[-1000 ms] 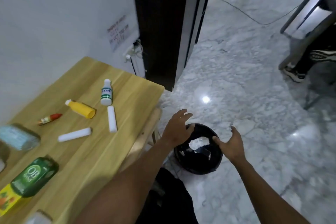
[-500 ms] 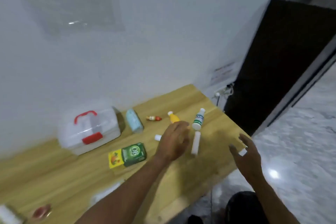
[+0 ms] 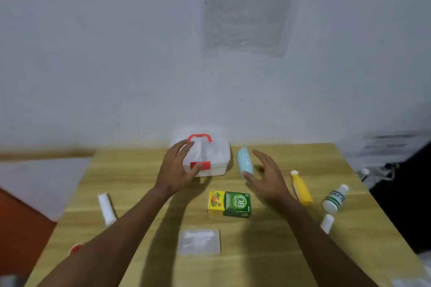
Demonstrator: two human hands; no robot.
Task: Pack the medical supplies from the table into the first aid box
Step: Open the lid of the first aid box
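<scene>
The first aid box (image 3: 210,158), translucent white with a red handle and red latch, stands closed at the back of the wooden table (image 3: 268,251). My left hand (image 3: 176,170) is spread against its left front side, thumb by the latch. My right hand (image 3: 268,176) hovers open to the box's right, beside a pale blue mask pack (image 3: 245,162). In front lie a green and yellow OB herbal box (image 3: 229,204), a clear sachet (image 3: 199,242), a white tube (image 3: 106,208), a yellow bottle (image 3: 301,187), a white bottle with green label (image 3: 334,198) and a white stick (image 3: 327,222).
A white wall rises right behind the table. A red item (image 3: 75,249) peeks out by my left forearm near the table's left edge. Left of the table are a pale surface and an orange-red panel (image 3: 21,228). A dark doorway and cables (image 3: 382,171) lie to the right.
My view has swung from the floor and black bin round to the table. Both hands have moved from the bin across to the first aid box, the left one now touching it.
</scene>
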